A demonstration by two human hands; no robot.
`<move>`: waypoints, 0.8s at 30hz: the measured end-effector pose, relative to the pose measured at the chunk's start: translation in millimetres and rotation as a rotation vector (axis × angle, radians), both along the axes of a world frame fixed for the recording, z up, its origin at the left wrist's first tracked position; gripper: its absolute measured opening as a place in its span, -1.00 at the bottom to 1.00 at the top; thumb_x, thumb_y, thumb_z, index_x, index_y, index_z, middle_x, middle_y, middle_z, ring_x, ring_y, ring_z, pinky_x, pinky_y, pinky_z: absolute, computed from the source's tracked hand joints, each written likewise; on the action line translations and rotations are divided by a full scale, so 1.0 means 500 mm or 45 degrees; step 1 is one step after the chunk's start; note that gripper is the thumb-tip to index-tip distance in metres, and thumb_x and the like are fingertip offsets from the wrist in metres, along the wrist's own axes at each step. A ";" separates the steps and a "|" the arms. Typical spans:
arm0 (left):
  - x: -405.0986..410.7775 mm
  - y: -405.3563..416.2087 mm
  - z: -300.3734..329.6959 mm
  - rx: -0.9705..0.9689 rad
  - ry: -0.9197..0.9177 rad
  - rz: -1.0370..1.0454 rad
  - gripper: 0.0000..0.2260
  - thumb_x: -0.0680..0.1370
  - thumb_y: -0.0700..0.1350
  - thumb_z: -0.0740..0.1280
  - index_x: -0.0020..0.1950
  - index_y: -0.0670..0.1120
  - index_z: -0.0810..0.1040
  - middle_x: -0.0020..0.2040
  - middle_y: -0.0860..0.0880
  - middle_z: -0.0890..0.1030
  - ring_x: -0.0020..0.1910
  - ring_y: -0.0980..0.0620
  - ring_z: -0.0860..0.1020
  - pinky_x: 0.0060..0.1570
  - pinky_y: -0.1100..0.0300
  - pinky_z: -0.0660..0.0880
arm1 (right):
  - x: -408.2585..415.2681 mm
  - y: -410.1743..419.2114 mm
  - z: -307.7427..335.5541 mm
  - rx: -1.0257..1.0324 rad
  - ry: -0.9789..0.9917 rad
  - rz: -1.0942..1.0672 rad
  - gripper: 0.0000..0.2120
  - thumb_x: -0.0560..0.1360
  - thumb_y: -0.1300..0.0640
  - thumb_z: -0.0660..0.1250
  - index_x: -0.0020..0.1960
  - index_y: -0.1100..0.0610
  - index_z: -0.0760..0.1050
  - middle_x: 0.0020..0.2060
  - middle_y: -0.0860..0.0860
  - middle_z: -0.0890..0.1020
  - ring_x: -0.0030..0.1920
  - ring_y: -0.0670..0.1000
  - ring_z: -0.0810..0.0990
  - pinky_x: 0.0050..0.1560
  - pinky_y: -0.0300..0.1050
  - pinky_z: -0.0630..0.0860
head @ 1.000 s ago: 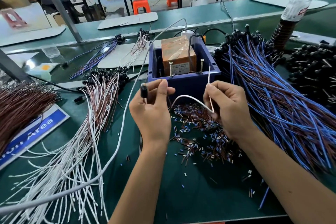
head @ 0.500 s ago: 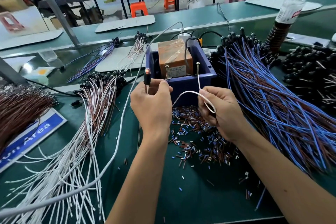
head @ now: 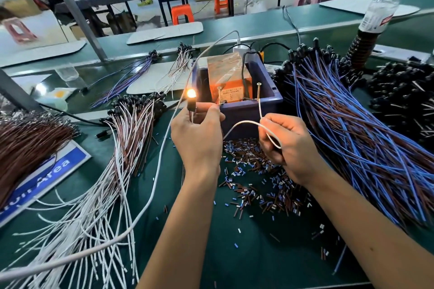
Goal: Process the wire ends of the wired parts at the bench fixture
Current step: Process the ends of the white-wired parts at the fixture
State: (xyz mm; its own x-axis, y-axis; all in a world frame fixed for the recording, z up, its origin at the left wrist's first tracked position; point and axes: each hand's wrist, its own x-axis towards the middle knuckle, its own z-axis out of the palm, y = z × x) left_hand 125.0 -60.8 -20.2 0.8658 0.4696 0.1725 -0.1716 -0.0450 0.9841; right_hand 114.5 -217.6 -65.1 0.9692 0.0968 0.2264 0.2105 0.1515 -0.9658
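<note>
My left hand (head: 199, 134) grips a small black lamp part (head: 191, 102) whose tip glows orange, held against the front left of the blue fixture box (head: 249, 108). My right hand (head: 287, 145) pinches the part's white wire (head: 246, 122), which loops between both hands and rises to the right screw post (head: 259, 90). A second screw post (head: 219, 95) stands by my left fingers. An orange transformer block (head: 229, 77) sits inside the box.
Blue-and-brown wired parts (head: 352, 124) pile at the right, white-and-brown ones (head: 122, 148) at the left, brown wires (head: 25, 141) far left. Cut insulation bits (head: 260, 180) litter the green mat. A bottle (head: 378, 12) stands back right; a white cable (head: 150, 197) crosses the bench.
Both hands have moved up to the fixture box. The white wire end now reaches the right screw post, and the lamp's glow has grown bright.
</note>
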 end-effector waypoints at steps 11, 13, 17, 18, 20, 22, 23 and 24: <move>-0.021 -0.065 0.062 -0.090 -0.270 0.054 -0.82 0.53 -0.17 0.39 -0.26 0.02 0.60 -0.30 -0.01 0.66 -0.30 0.11 0.59 -0.21 0.35 0.50 | -0.023 -0.014 0.028 0.107 -0.040 -0.102 -0.68 0.63 0.13 0.25 -0.27 0.22 0.41 -0.48 0.12 0.37 -0.58 -0.04 0.21 -0.55 -0.27 0.15; -0.019 -0.100 0.078 -0.046 -0.255 -0.055 -0.84 0.54 -0.19 0.39 -0.23 -0.02 0.62 -0.30 -0.02 0.67 -0.29 0.10 0.60 -0.20 0.28 0.53 | -0.034 -0.042 0.040 0.119 -0.054 -0.195 -0.67 0.66 0.17 0.26 -0.26 0.24 0.40 -0.48 0.11 0.38 -0.58 -0.03 0.22 -0.55 -0.27 0.16; -0.020 -0.203 0.091 -0.022 -0.140 -0.330 -0.85 0.53 -0.20 0.38 -0.25 -0.05 0.60 -0.31 -0.02 0.66 -0.36 0.14 0.53 -0.30 0.26 0.49 | -0.074 -0.143 0.065 0.163 0.016 -0.380 -0.67 0.63 0.08 0.30 -0.30 0.13 0.45 -0.48 0.05 0.41 -0.58 -0.02 0.23 -0.54 -0.31 0.15; -0.023 -0.240 0.089 -0.019 -0.095 -0.415 -0.84 0.52 -0.21 0.38 -0.26 -0.07 0.60 -0.33 -0.02 0.65 -0.40 0.16 0.50 -0.35 0.31 0.47 | -0.091 -0.180 0.071 0.168 0.042 -0.432 -0.68 0.60 0.05 0.31 -0.31 0.10 0.46 -0.48 0.04 0.41 -0.58 -0.03 0.25 -0.55 -0.33 0.16; -0.030 -0.316 0.084 0.024 0.012 -0.582 -0.88 0.51 -0.20 0.38 -0.23 -0.13 0.62 -0.34 -0.05 0.64 -0.42 0.15 0.47 -0.40 0.30 0.45 | -0.124 -0.252 0.082 0.119 0.074 -0.569 -0.66 0.62 0.06 0.32 -0.33 0.08 0.47 -0.50 0.03 0.42 -0.59 -0.04 0.27 -0.57 -0.36 0.18; -0.037 -0.386 0.079 0.082 0.084 -0.695 -0.91 0.51 -0.18 0.38 -0.18 -0.16 0.61 -0.35 -0.04 0.60 -0.39 0.06 0.45 -0.34 0.17 0.44 | -0.156 -0.327 0.083 0.042 0.127 -0.748 -0.64 0.66 0.12 0.29 -0.33 0.09 0.46 -0.50 0.01 0.42 -0.60 -0.06 0.27 -0.57 -0.38 0.16; -0.043 -0.427 0.077 0.116 0.105 -0.737 -0.91 0.51 -0.16 0.38 -0.16 -0.16 0.59 -0.34 0.00 0.57 -0.36 0.02 0.45 -0.29 0.13 0.44 | -0.177 -0.375 0.085 0.031 0.180 -0.872 -0.65 0.66 0.14 0.28 -0.31 0.09 0.45 -0.51 -0.01 0.42 -0.61 -0.08 0.26 -0.57 -0.38 0.15; -0.046 -0.459 0.076 0.145 0.118 -0.761 -0.92 0.51 -0.13 0.38 -0.13 -0.13 0.57 -0.31 0.03 0.56 -0.33 0.00 0.45 -0.24 0.09 0.45 | -0.195 -0.423 0.085 0.032 0.244 -0.985 -0.68 0.67 0.15 0.27 -0.27 0.09 0.44 -0.51 -0.03 0.42 -0.62 -0.11 0.27 -0.58 -0.38 0.12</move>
